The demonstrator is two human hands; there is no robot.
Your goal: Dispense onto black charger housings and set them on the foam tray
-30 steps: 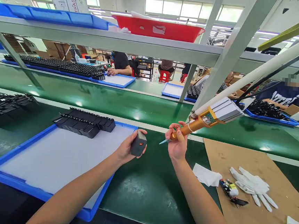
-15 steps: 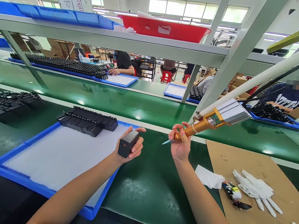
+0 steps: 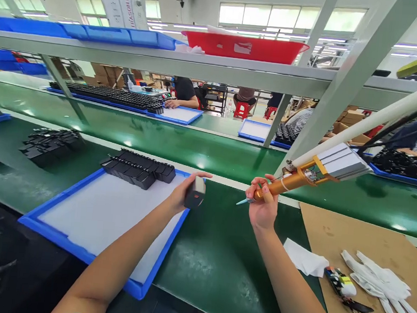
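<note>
My left hand [image 3: 183, 192] is closed around a black charger block [image 3: 195, 194] with a paler top face, above the right edge of a blue tray [image 3: 58, 242] with a white lining. Several similar black blocks [image 3: 134, 170] stand in rows at the tray's far end. My right hand [image 3: 263, 207] grips the lower end of a gold cylindrical tool [image 3: 287, 182], which joins a silver housing near a white pole. A light-blue pointed tip [image 3: 243, 201] sticks out beside my fingers, toward the block but apart from it.
More black blocks [image 3: 52, 145] sit left on the green bench [image 3: 199, 267]. At right lie cardboard [image 3: 319, 222], white gloves [image 3: 383, 279], a white cloth [image 3: 305, 257] and a small circuit assembly [image 3: 343, 285]. Overhead, a shelf [image 3: 201, 67] bears a red tray [image 3: 245, 47]. Co-workers sit beyond.
The view has shifted, so the scene sits further right. My left hand has turned the charger block and its fingers have straightened somewhat. My right hand keeps its grip on the gold tool.
</note>
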